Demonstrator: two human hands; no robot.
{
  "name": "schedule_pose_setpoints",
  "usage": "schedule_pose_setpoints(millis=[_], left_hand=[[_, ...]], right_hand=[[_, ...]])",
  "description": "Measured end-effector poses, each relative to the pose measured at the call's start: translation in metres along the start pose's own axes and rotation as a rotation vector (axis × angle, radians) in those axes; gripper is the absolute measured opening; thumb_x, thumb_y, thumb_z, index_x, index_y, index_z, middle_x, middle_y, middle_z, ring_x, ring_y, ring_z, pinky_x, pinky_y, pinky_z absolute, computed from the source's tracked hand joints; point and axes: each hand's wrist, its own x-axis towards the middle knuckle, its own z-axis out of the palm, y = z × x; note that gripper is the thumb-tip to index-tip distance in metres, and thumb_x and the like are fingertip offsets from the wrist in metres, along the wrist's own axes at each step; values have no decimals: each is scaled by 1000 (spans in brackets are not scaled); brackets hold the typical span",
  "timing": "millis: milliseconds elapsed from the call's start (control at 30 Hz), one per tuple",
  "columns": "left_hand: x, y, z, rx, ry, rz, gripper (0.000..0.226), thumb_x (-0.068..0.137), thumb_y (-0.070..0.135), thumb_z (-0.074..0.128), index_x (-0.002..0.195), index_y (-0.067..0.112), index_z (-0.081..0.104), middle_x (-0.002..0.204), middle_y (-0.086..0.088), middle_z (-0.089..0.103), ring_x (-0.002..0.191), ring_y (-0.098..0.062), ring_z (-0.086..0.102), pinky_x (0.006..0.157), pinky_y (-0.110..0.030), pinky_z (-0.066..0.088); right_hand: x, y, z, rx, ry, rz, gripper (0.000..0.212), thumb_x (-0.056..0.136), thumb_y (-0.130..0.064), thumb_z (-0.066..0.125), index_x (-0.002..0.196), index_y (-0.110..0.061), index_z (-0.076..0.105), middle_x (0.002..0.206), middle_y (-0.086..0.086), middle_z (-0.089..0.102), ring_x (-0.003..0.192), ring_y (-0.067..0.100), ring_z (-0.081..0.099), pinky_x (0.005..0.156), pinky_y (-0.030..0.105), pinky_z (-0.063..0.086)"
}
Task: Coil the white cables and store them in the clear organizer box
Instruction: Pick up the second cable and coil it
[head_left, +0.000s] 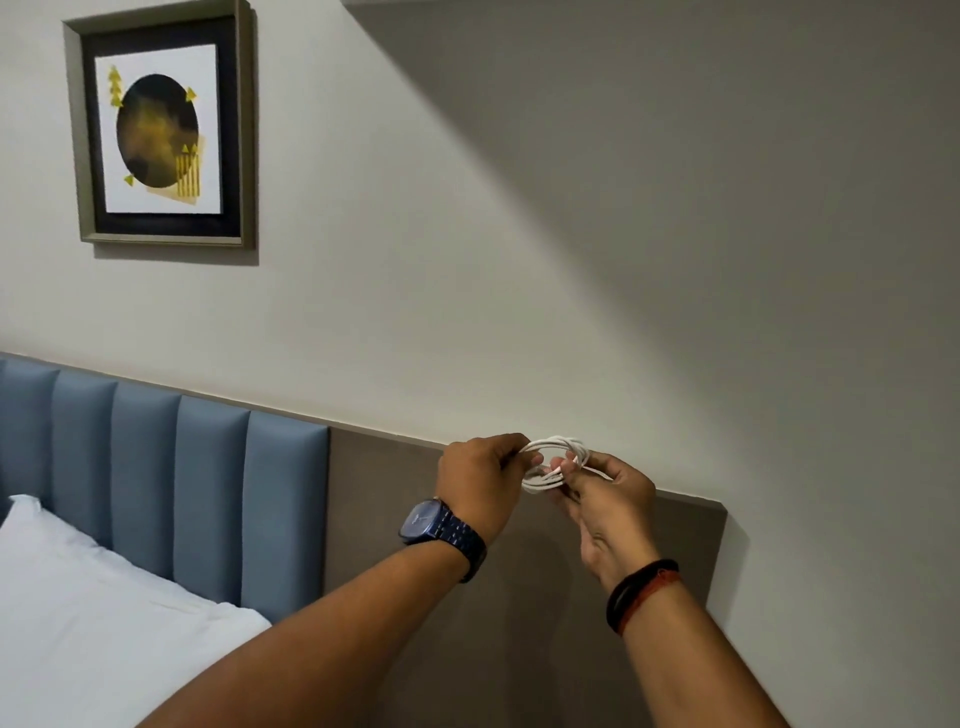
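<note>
A white cable (551, 451) is wound into a small coil of several loops and held up in the air in front of the wall. My left hand (480, 480), with a blue watch on its wrist, pinches the coil's left side. My right hand (608, 506), with dark and red bands on its wrist, grips the coil's right side, and one white end sticks out between its fingers. The clear organizer box is not in view.
A blue padded headboard (156, 467) and a white pillow (78, 597) lie at the lower left. A brown wall panel (395, 597) runs behind my arms. A framed picture (161, 124) hangs on the grey wall at the upper left.
</note>
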Motion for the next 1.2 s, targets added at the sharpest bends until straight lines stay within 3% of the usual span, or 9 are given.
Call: schedule_pose_setpoints(millis=[300,567,733,833,933,1067,1200], left_hand=[[-2,0,-3,4,-24,-3,21,84,22,66,68,8,67,55,-10,63,54,-27,51,52,-32,39],[1,-1,-7,-2,-76,-37,27,83,22,67,62,4,63,49,-4,50,51,-19,37,50,-28,28],[-7,-3,-2,87,-122,-20,34,84,28,65,59,6,57,46,-1,46,49,-18,35,46,-26,25],[-11,-4,2,83,-153,-38,26,84,29,65,70,8,68,59,-9,65,54,-22,50,51,-28,36],[-9,-7,3,68,-164,-73,22,84,27,65,76,8,71,68,-11,70,65,-28,62,62,-34,49],[-3,-13,2,124,-137,-58,27,85,25,63,67,5,65,62,-15,65,58,-29,52,58,-35,43],[0,-18,2,143,-126,-41,31,85,23,63,61,4,58,56,-13,59,54,-27,45,53,-35,35]], right_hand=[[-6,-5,2,178,-39,27,20,74,19,58,81,1,59,76,18,65,67,23,67,60,27,60],[-4,-1,1,200,-67,8,29,75,21,57,79,-7,55,79,15,60,72,24,63,54,22,54],[0,3,1,251,-57,42,34,75,26,50,79,-7,55,82,18,58,74,29,60,78,45,52],[1,1,-1,273,-74,85,35,78,26,45,81,-8,55,77,15,58,64,23,57,58,29,53],[2,0,-4,282,-127,144,30,82,22,48,87,-6,55,76,15,57,56,20,51,45,21,51],[4,2,-7,135,-252,237,14,86,12,52,92,1,57,74,13,57,63,18,56,55,24,57],[6,2,-7,39,-261,247,9,85,9,56,93,5,60,74,14,62,71,19,62,60,29,60]])
